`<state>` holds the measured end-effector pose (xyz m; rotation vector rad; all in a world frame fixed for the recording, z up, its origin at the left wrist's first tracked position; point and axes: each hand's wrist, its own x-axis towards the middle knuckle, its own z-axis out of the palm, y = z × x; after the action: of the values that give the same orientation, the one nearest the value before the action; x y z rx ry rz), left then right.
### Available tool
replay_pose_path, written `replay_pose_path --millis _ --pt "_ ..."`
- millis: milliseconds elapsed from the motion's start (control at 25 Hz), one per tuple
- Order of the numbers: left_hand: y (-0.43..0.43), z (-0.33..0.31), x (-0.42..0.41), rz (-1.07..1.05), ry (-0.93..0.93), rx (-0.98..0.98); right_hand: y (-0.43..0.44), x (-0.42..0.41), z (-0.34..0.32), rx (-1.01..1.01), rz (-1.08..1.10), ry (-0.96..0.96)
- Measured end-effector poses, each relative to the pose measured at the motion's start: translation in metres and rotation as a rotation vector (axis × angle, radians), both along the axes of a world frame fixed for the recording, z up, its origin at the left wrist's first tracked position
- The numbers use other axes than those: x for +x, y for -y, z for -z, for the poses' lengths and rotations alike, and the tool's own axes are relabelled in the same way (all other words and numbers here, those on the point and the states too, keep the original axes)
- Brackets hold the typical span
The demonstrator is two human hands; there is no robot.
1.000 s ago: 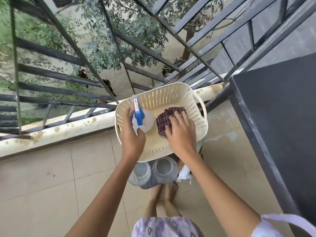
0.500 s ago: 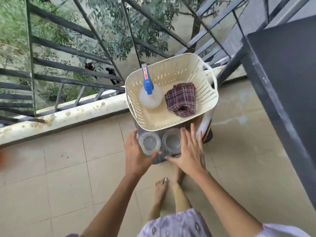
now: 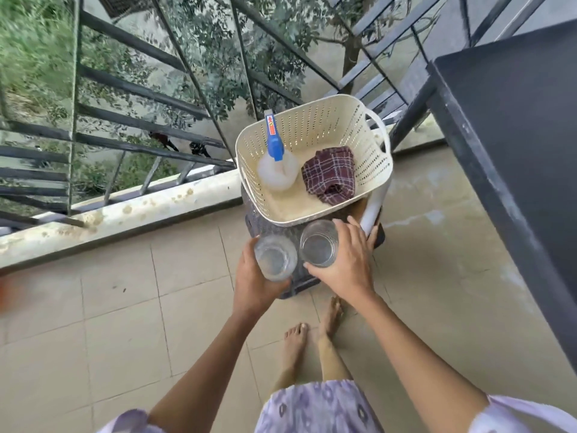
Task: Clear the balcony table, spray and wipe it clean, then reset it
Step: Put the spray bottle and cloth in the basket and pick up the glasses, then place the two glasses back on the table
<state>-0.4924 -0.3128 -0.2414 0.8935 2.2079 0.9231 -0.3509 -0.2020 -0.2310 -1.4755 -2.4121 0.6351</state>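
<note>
We see two clear glasses standing side by side on a low dark stool (image 3: 254,218), just in front of a cream basket (image 3: 327,120) which holds the spray bottle (image 3: 276,170) and the folded checked cloth (image 3: 331,173). The left hand (image 3: 253,289) grips the left glass (image 3: 275,257) from its outer side, and the right hand (image 3: 346,264) curls around the right glass (image 3: 319,243), with the thumb near its base. Both glasses look empty, so we judge them light, but they are stiff, smooth and easy to break on the tiled floor. We think it is better to hold each one around the middle of its wall, not by the rim, and to keep them from knocking together. The dark worktop (image 3: 515,135) stands to the right, well apart from the stool.
</note>
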Motion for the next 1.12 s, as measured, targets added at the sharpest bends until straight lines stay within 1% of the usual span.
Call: replay_pose_path --millis 80,160,240,360,480,640,800,960,1120 --pt "0.006 -0.028 0.000 -0.075 0.008 0.074 0.008 0.002 -0.031 -0.077 0.058 -0.178" --pt "0.003 -0.067 -0.005 -0.089 -0.009 0.168 0.010 0.003 -0.073 -0.084 0.103 -0.319" --pt "-0.007 -0.107 -0.014 -0.051 -0.046 0.275 0.007 0.003 -0.114 -0.036 0.141 -0.397" --pt "-0.038 -0.186 -0.021 0.025 -0.143 0.424 -0.004 0.008 -0.190 0.059 0.185 -0.523" --pt "-0.072 -0.262 -0.009 0.102 -0.158 0.561 -0.017 0.027 -0.263 0.177 0.244 -0.622" --pt "-0.109 -0.330 0.023 0.144 -0.111 0.689 -0.038 0.064 -0.332 0.367 0.330 -0.692" --pt "-0.146 -0.377 0.074 0.281 -0.061 0.785 -0.048 0.117 -0.382 0.516 0.477 -0.737" --pt "-0.181 -0.409 0.137 0.416 -0.005 0.843 -0.053 0.172 -0.411 0.607 0.613 -0.751" --pt "-0.214 -0.418 0.209 0.548 0.046 0.848 -0.054 0.238 -0.418 0.669 0.762 -0.755"
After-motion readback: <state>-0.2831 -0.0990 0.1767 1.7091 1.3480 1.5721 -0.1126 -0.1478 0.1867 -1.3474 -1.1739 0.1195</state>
